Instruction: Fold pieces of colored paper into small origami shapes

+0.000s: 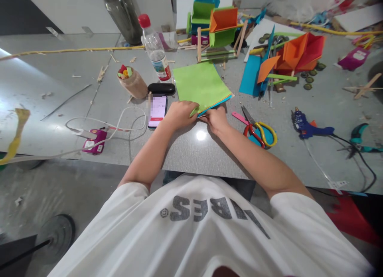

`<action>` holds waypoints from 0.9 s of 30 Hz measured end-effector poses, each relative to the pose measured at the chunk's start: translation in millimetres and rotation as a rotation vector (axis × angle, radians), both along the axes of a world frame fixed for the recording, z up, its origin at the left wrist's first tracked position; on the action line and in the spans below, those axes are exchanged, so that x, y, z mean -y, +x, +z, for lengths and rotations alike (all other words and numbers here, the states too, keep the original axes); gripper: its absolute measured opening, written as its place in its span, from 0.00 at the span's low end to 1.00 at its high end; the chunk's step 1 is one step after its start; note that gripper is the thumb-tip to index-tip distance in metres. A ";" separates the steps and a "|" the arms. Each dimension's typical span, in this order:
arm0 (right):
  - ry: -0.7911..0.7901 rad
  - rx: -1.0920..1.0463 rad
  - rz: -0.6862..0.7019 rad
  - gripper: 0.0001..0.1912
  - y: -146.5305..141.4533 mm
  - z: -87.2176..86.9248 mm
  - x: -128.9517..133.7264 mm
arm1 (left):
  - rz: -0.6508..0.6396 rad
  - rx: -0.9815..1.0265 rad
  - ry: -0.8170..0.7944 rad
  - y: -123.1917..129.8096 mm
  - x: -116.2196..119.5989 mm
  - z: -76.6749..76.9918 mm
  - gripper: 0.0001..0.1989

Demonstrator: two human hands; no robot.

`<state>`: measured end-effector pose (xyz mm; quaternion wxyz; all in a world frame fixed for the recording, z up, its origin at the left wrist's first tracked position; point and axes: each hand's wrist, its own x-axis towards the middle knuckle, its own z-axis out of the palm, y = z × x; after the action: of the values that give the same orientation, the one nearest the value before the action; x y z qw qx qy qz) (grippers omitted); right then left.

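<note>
A stack of coloured paper (200, 83), green on top with orange and blue edges beneath, lies on the grey table (191, 149) in front of me. My left hand (182, 112) rests on the stack's near left corner, its fingers closed over the curled green edge. At the near edge, my right hand (218, 119) has its fingers bent around the lower sheets, close beside my left. To the right of the hands lie red-and-yellow-handled scissors (259, 129) over a round blue piece. A phone (157, 110) and a black case (161, 89) are left of the paper.
Behind the paper stand a plastic bottle (157, 55), a cup (134, 83) and a paper wheel on a stick frame (223, 26). More folded paper (302, 54) is at the back right, with a blue glue gun (311, 127) nearer. A cable crosses to a purple power adapter (95, 141).
</note>
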<state>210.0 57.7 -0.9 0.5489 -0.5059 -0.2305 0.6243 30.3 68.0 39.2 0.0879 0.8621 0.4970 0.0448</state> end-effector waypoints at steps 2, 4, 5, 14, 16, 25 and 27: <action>0.000 0.005 0.005 0.18 0.8 -0.5 -0.1 | 0.010 0.002 0.017 0.1 -0.1 -0.2 0.22; -0.001 0.011 0.009 0.19 1.3 -0.8 -0.1 | 0.029 -0.004 0.023 1.3 -1.0 -0.7 0.23; -0.001 0.014 0.012 0.19 1.5 -0.7 -0.1 | 0.040 -0.014 0.023 2.6 -1.5 -1.1 0.22; -0.038 0.040 0.110 0.11 7.5 2.6 1.2 | 0.147 -0.071 0.044 20.4 -1.3 -0.8 0.16; -0.056 0.048 0.118 0.08 8.0 2.7 1.1 | 0.169 -0.056 0.037 20.7 -1.9 -0.2 0.15; -0.104 0.125 0.047 0.12 -3.2 3.2 -6.7 | 0.154 0.014 0.072 19.4 -1.1 0.9 0.18; -0.113 0.137 0.045 0.13 -6.1 7.1 -11.1 | 0.144 -0.002 0.071 20.2 -0.6 1.6 0.18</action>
<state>203.9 68.8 6.2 0.4881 -0.5721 -0.2433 0.6126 50.5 68.6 40.8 0.0534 0.8269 0.5558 0.0676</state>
